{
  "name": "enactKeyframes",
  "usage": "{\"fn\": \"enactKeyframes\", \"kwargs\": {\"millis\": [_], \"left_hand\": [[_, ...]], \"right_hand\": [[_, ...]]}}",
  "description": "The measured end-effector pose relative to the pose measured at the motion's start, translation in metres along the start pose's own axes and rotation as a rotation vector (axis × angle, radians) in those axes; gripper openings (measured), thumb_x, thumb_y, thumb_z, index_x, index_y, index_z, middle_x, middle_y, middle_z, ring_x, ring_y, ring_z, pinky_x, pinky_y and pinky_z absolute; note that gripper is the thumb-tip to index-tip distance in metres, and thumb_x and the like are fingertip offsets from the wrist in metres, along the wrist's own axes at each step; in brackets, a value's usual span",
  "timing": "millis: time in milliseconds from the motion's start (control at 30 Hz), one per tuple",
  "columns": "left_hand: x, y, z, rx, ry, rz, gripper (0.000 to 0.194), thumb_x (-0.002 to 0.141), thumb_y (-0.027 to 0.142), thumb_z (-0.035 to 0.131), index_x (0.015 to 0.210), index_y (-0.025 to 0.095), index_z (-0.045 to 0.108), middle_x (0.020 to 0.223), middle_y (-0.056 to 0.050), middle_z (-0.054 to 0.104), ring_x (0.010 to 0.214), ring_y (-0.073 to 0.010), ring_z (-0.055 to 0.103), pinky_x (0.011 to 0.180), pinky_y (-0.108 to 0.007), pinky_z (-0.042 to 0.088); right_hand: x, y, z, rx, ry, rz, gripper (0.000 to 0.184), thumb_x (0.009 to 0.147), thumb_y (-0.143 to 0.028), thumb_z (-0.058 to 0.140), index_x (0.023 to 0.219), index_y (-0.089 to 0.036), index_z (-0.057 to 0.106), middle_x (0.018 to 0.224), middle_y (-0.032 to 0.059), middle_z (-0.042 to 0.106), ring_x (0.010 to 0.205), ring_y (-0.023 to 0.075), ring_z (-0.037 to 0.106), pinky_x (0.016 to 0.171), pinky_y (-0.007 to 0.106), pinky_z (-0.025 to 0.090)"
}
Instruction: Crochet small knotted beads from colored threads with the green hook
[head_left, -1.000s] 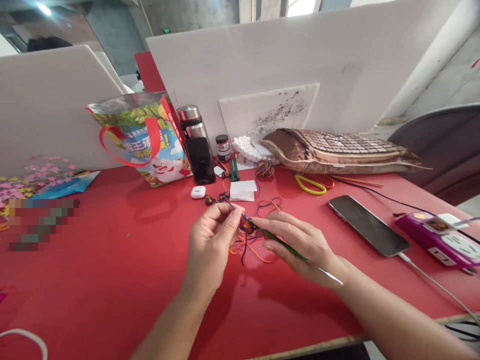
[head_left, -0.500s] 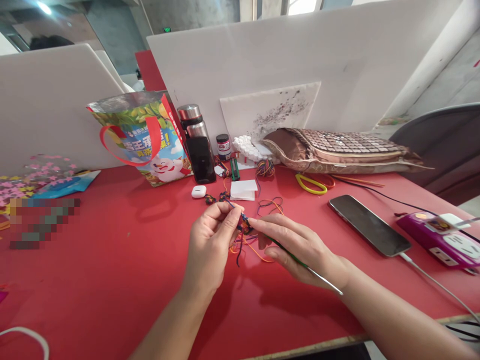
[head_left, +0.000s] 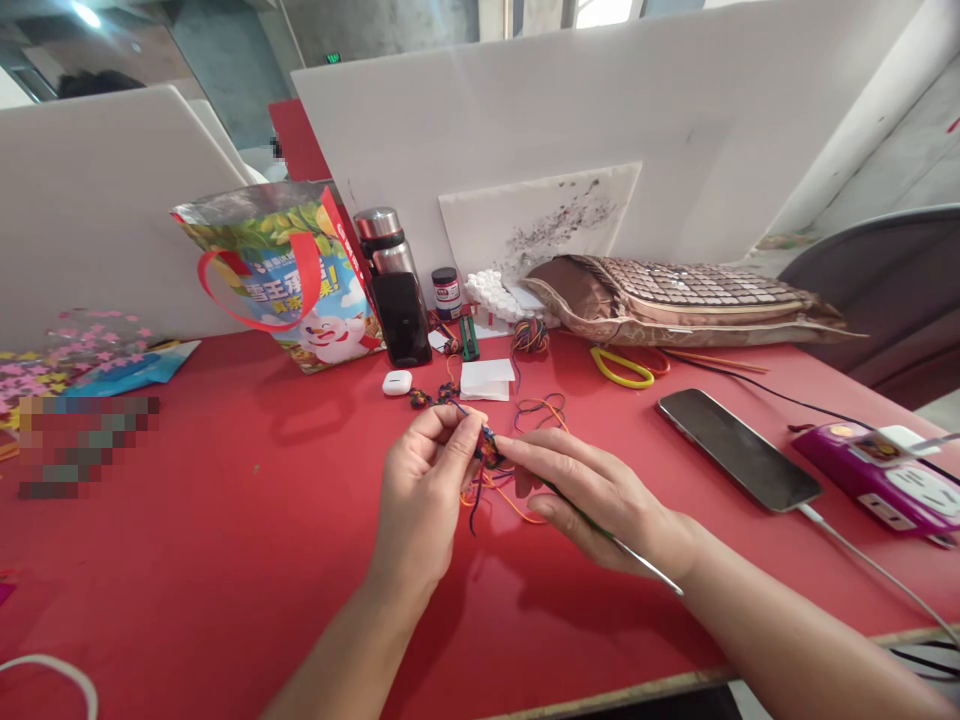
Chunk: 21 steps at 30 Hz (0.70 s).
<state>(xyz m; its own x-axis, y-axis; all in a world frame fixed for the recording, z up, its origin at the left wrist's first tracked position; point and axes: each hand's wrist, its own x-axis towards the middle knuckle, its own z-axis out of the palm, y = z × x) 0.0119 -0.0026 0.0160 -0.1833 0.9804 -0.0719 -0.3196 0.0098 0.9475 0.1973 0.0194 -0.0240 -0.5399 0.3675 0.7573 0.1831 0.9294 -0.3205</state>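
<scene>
From the left, I have the printed bag [head_left: 300, 290] standing on the red table [head_left: 247, 560], with the steel bottle [head_left: 390, 250] and an upright black phone [head_left: 405, 320] just beside it. The white case [head_left: 397, 383] lies in front of them. Nearer me, the left hand [head_left: 420, 480] has its thumb and forefinger pressed together, pinching the edge of the multicolored knotted piece [head_left: 490, 450], which sits between the two hands above the table. Loose cords [head_left: 517, 508] trail below it. The right hand [head_left: 611, 495] reaches in from the other side, its forefinger extended to touch the piece and its thumb apart from that fingertip. It holds the green-handled tool [head_left: 646, 566] under the fingers, the metal end pointing back toward the wrist; I can't tell how firmly. Farther right I see the yellow-handled scissors [head_left: 624, 372], a dark-screened phone [head_left: 739, 450] lying flat, and the purple power strip [head_left: 885, 488].
</scene>
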Motion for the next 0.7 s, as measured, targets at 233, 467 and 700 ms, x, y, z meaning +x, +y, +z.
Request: {"fn": "enactKeyframes", "kwargs": {"millis": [233,467,700], "left_hand": [[-0.0007,0.0004,0.0023,-0.013,0.009,-0.020,0.036,0.073,0.043,0.097,0.081,0.017,0.073,0.072,0.001,0.065,0.062,-0.0074,0.054,0.057,-0.016,0.047],[-0.0013,0.0000,0.0027,-0.035,-0.012,-0.042,0.037,0.072,0.043,0.099,0.082,0.017,0.074,0.073,0.001,0.066,0.061,-0.0076,0.055,0.057,-0.017,0.047],[-0.0029,-0.0031,0.0030,-0.035,-0.052,0.004,0.029,0.079,0.039,0.095,0.083,0.017,0.077,0.066,0.003,0.062,0.052,-0.0037,0.046,0.050,-0.014,0.039]], "right_hand": [[-0.0005,0.0002,0.0013,-0.023,0.009,-0.010,0.051,0.114,-0.024,0.046,0.163,-0.012,0.041,0.124,0.0214,0.071,0.099,0.0234,0.076,0.083,0.035,0.068],[-0.0002,0.0004,0.0024,-0.023,0.021,-0.004,0.053,0.114,-0.025,0.048,0.165,-0.013,0.041,0.125,0.0219,0.072,0.097,0.0242,0.076,0.081,0.036,0.069],[0.0017,0.0008,0.0021,0.003,0.117,0.030,0.047,0.112,-0.023,0.053,0.158,-0.015,0.049,0.115,0.0182,0.073,0.097,0.0239,0.076,0.080,0.034,0.068]]}}
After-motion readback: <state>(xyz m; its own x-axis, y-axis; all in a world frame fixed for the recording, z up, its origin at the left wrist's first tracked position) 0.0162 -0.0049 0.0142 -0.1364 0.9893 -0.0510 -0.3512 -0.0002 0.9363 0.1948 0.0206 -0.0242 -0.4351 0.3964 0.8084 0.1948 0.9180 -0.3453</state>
